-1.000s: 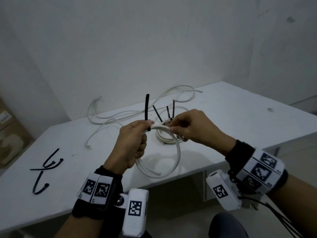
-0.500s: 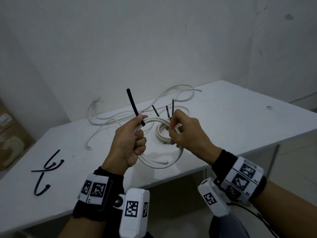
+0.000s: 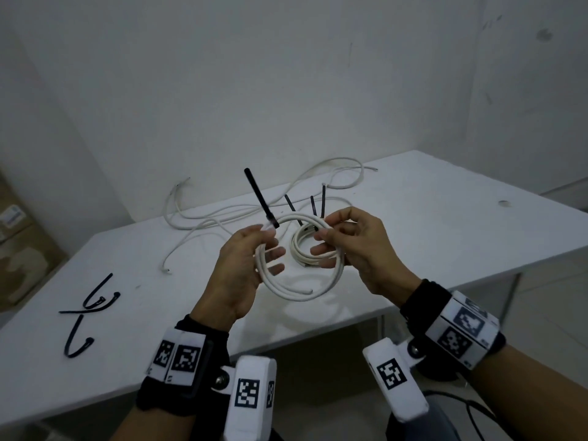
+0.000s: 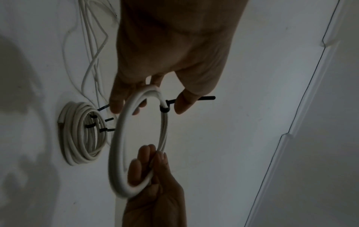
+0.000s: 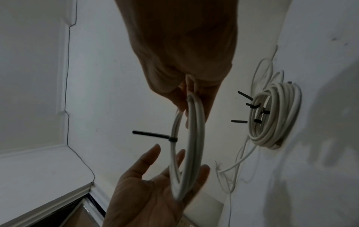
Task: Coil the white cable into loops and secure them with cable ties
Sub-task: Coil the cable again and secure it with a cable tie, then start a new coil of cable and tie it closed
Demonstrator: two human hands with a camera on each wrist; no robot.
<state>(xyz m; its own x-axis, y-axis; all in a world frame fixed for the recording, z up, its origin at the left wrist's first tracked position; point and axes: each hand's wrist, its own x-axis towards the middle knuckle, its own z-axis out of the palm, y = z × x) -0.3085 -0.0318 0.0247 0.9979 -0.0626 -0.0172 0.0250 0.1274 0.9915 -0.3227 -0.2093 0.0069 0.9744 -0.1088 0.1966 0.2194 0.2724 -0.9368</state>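
Observation:
I hold a coil of white cable in the air over the table's front edge. A black cable tie is cinched round its upper left, with its tail sticking up. My right hand pinches the coil's top right between thumb and fingers. My left hand is open, and the coil's left side lies across its spread fingers. In the right wrist view the coil rests on the open left palm, and the tie points away. In the left wrist view the tie head sits by my thumb.
A second, smaller coil with three black ties lies on the white table behind the held one. Loose white cables trail toward the back wall. Spare black ties lie at the left. A cardboard box stands beyond the table's left end.
My left hand has loosened from a fist round the coil to spread fingers. The tie's tail has tipped to the left. The right hand keeps its pinch and has shifted slightly.

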